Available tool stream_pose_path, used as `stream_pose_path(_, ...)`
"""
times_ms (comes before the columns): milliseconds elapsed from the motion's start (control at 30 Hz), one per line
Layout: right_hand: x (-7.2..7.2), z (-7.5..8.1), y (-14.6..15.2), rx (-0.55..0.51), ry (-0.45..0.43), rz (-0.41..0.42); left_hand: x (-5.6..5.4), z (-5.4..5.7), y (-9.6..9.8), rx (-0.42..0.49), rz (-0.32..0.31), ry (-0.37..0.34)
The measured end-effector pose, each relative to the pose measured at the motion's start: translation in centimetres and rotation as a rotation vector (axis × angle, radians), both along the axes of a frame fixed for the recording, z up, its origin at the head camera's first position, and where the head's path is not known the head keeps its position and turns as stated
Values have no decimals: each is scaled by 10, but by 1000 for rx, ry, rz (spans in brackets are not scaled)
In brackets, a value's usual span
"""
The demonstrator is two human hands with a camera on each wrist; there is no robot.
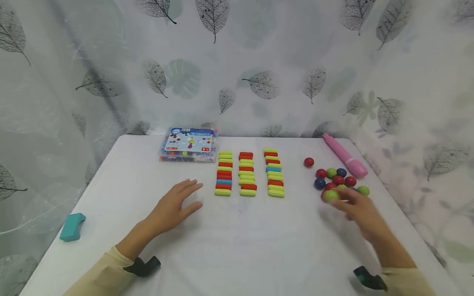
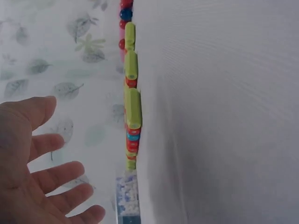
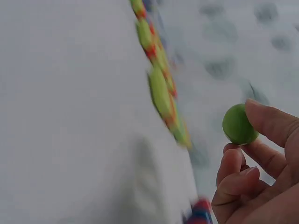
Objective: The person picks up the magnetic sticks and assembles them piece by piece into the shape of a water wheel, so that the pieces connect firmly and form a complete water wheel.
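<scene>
Between thumb and fingertips my right hand (image 1: 361, 207) pinches a green ball (image 3: 239, 124), held just in front of the cluster of red, green and dark blue balls (image 1: 338, 180) at the right of the table. A lone red ball (image 1: 309, 162) lies left of that cluster. My left hand (image 1: 171, 206) hovers with fingers spread, holding nothing, left of three columns of short coloured rods. The left column (image 1: 224, 173), middle column (image 1: 247, 174) and right column (image 1: 274, 173) mix yellow-green and red rods; the outer two also include a blue one.
A clear plastic case (image 1: 189, 144) with a printed label stands at the back, left of the rods. Behind the balls lies a pink tapered tool (image 1: 345, 155). A teal block (image 1: 72, 227) sits near the left edge of the white table (image 1: 259, 246). Leaf-patterned curtain hangs behind.
</scene>
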State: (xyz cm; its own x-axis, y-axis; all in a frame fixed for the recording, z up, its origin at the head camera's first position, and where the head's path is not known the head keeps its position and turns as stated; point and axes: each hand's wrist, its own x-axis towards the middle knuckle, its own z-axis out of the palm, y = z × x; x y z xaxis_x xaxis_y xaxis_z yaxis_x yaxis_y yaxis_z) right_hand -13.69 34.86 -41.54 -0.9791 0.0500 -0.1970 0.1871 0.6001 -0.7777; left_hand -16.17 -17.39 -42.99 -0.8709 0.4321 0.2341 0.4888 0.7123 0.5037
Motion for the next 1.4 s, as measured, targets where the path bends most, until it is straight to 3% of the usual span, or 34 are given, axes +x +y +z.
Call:
stream_pose_path(167,-20,-18,-126,-156,-81,346,-19,-2,14,70,55,-156)
stream_pose_path(267,-23,-31,-170,-157,-78,468,-35,-7,31,90,104,-277)
stream_pose_path(367,-21,-36,-189,-119,-64,491,-47,-14,45,78,150,-346)
stream_pose_path(433,-19,-37,-193,-99,-64,480,-52,-20,51,60,163,-352)
stream_pose_path(633,-17,-38,-198,-108,-72,455,-60,-30,58,-2,178,-290)
stream_pose_path(833,-20,-39,-196,-106,-83,448,-65,-31,68,-55,151,-200)
stream_pose_path(933,-21,-38,-196,-103,-91,438,-63,-29,70,-77,139,-187)
stream_pose_path(1033,-21,-38,-196,-105,-96,440,-53,-27,67,-69,112,-215)
stream_pose_path(1233,-22,-40,-199,-109,-91,455,-20,-26,59,44,-17,-336)
stream_pose_path(1400,-22,-40,-199,-113,-74,449,-11,-30,62,110,-76,-328)
